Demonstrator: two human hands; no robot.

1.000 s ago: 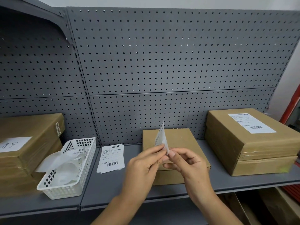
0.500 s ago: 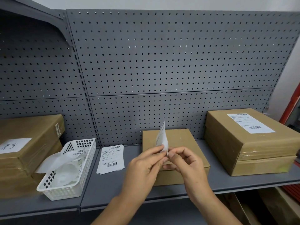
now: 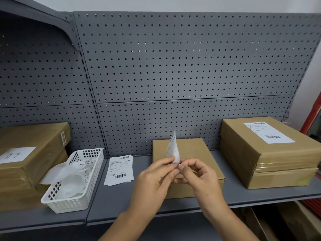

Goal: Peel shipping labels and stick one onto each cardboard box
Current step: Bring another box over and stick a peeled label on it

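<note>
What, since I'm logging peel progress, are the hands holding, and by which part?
A shipping label, standing upright: the left hand and the right hand both pinch its bottom edge with their fingertips, in front of the unlabelled cardboard box.

The grey shelf [image 3: 121,202] carries, from frame left to right: left box stack [image 3: 34,140], white basket [image 3: 69,204], label stack [image 3: 120,169], small box [image 3: 196,150], right box stack [image 3: 243,153].

Head view, forward-down, close over shelf [image 3: 121,202]

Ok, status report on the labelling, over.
Left hand and right hand pinch one label, upright. Middle box bare, label not stuck. Nothing blocks the box.
</note>
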